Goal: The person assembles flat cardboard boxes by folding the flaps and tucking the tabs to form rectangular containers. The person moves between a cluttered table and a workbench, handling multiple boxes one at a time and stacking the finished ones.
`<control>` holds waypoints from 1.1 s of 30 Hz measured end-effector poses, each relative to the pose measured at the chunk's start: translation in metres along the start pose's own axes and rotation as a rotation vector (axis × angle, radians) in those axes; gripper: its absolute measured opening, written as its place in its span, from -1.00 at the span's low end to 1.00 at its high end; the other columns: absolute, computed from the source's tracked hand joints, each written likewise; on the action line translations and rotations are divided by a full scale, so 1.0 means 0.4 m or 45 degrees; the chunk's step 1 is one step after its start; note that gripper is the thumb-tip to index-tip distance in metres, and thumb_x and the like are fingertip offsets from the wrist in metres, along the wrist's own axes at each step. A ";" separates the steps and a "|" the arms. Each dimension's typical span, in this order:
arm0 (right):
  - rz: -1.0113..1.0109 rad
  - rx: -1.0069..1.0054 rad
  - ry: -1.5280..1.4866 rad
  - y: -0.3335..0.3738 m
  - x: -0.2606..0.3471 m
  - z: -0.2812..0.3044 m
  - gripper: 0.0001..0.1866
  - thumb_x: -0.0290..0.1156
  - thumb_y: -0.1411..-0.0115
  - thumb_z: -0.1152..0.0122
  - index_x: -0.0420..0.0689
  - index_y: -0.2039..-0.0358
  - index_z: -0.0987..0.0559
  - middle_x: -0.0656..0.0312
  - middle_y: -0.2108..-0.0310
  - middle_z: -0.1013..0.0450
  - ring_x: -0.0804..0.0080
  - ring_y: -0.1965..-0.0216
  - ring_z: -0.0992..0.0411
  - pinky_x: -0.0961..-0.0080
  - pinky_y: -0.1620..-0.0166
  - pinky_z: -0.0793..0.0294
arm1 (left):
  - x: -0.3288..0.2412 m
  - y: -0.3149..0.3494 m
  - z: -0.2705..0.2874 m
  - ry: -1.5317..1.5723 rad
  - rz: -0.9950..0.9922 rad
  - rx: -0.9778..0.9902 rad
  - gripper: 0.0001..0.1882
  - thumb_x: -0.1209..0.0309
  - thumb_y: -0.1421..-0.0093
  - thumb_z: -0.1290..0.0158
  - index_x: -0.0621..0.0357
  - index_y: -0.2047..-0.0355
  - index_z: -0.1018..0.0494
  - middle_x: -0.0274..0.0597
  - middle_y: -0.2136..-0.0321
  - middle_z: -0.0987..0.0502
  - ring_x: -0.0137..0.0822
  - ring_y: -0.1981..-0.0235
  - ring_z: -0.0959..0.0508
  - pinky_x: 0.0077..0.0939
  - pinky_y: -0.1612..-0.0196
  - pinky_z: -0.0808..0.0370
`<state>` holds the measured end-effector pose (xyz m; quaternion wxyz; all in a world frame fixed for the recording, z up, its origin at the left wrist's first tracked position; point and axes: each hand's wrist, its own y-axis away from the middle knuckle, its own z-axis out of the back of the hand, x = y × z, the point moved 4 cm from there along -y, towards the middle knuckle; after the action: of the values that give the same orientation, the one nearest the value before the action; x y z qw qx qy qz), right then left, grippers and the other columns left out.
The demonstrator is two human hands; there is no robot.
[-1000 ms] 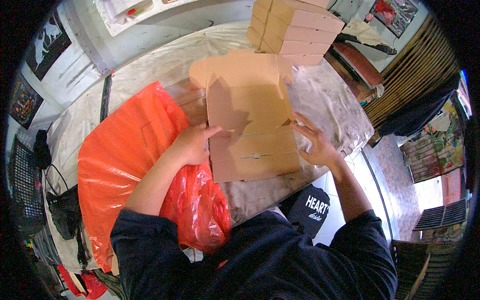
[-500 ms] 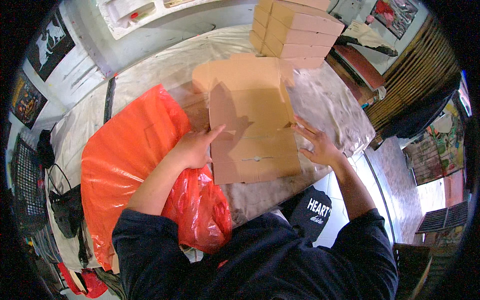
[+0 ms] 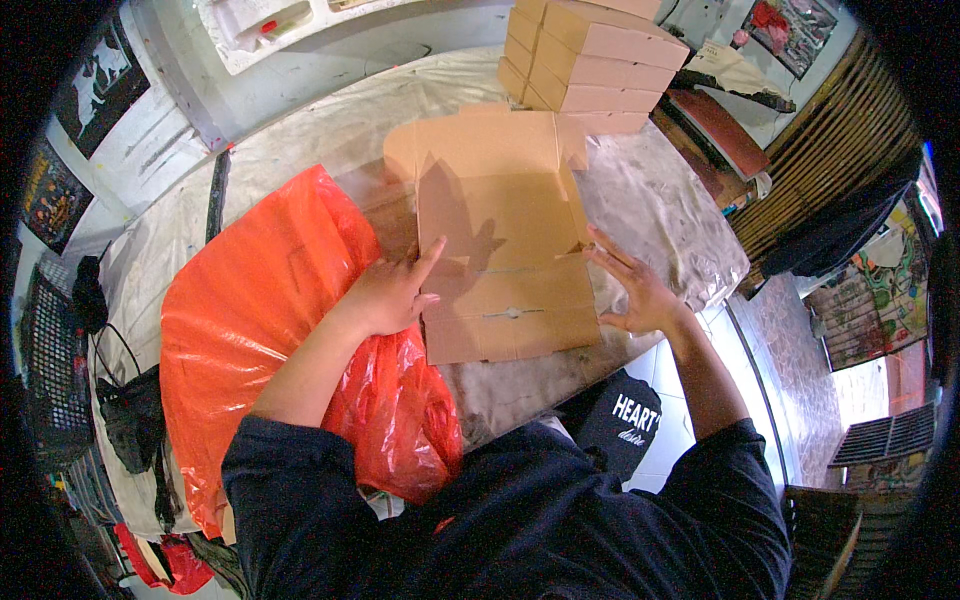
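Observation:
A flat, unfolded brown cardboard box [image 3: 525, 210] lies on the cloth-covered table before me, creased across, with a small slot near its front edge. My left hand [image 3: 392, 292] is at its left edge, index finger and thumb spread apart against the cardboard. At the opposite edge my right hand [image 3: 640, 290] has its fingers spread, the fingertips by the side crease. Neither hand is wrapped around anything. Under my left forearm lies a large, crumpled orange-red plastic bag [image 3: 265, 275]. Shadows of my hands fall on the cardboard.
Folded cardboard boxes [image 3: 610, 70] are stacked at the table's far right. The pale, stained table cover [image 3: 660, 210] shows around the cardboard. A black bag with straps [image 3: 135, 425] is at the left edge, and a white foam tray [image 3: 270, 30] is at the back.
The cardboard has shifted very slightly away from me. My left index finger points farther up and the thumb shows over the edge. The right hand keeps nearly the same place.

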<state>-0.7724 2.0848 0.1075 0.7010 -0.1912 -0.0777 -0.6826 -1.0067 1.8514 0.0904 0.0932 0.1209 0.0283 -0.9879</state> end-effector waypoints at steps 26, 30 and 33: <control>-0.124 0.154 0.171 0.010 0.020 -0.016 0.20 0.00 0.38 -0.38 -0.19 -0.24 0.03 -0.08 -0.30 0.27 -0.02 -0.25 0.03 0.22 -0.18 -0.13 | -0.024 0.003 0.037 0.000 0.092 0.247 0.16 0.25 0.20 -0.30 0.09 -0.26 0.28 0.24 0.10 -0.38 0.12 0.15 -0.44 -0.15 0.09 -0.39; 0.012 -0.029 0.211 0.011 0.039 -0.002 0.02 -0.10 0.29 -0.33 -0.23 -0.18 -0.11 -0.12 -0.20 -0.02 -0.03 -0.13 -0.18 0.21 -0.09 -0.27 | -0.016 0.012 0.042 0.118 -0.056 0.081 0.16 0.32 0.23 -0.29 -0.05 -0.26 0.26 0.23 0.28 -0.46 0.19 0.31 -0.48 -0.09 0.24 -0.44; 0.185 -0.273 0.244 0.010 0.018 -0.003 -0.21 -0.21 0.21 -0.33 -0.24 -0.06 -0.29 -0.10 -0.03 -0.27 0.00 0.00 -0.33 0.26 0.01 -0.38 | -0.011 0.010 0.040 0.099 -0.046 0.177 0.13 0.32 0.24 -0.25 0.09 -0.26 0.25 0.24 0.11 -0.38 0.14 0.17 -0.44 -0.13 0.09 -0.38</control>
<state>-0.7681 2.0777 0.1083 0.7283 -0.2039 0.0769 -0.6497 -1.0057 1.8471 0.1071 0.0653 0.1649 -0.0347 -0.9835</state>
